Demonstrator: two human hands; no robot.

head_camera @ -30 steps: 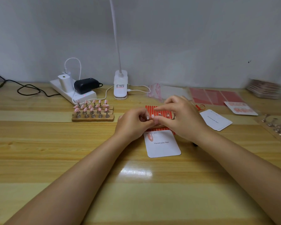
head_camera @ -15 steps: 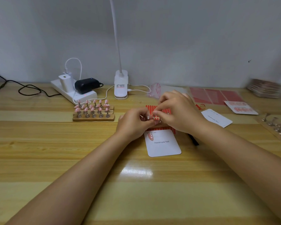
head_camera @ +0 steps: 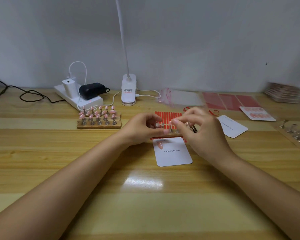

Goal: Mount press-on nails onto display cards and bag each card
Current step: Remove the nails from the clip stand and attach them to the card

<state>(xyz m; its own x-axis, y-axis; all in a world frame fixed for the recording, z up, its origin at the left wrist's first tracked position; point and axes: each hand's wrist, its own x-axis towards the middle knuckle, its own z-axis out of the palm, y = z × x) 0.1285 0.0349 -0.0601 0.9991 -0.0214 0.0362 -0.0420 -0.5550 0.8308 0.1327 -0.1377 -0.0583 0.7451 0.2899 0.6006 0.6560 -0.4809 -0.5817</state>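
Observation:
A white display card [head_camera: 176,155] printed "Handmade Nail" lies in front of me with one pink nail [head_camera: 160,145] stuck near its top left corner. Just behind it a wooden strip of metal nail stands [head_camera: 171,135] lies on a red striped adhesive sheet [head_camera: 168,116]. My left hand [head_camera: 142,128] has its fingers curled and pinches one stand on that strip. My right hand [head_camera: 199,134] pinches a small pink nail [head_camera: 171,122] between thumb and forefinger just above the stands. Black tweezers [head_camera: 194,129] stick out from under its fingers.
A wooden holder with several pink nails on stands [head_camera: 99,117] sits to the left. Behind it are a power strip [head_camera: 93,102] and a clip lamp [head_camera: 128,90]. Clear bags [head_camera: 184,99], red sheets [head_camera: 229,101], a blank card [head_camera: 232,127], a filled card [head_camera: 257,114] and empty stands [head_camera: 298,134] lie to the right.
My hands have drawn slightly apart. The right hand has lifted up and to the right, with a small pink nail pinched in its fingertips.

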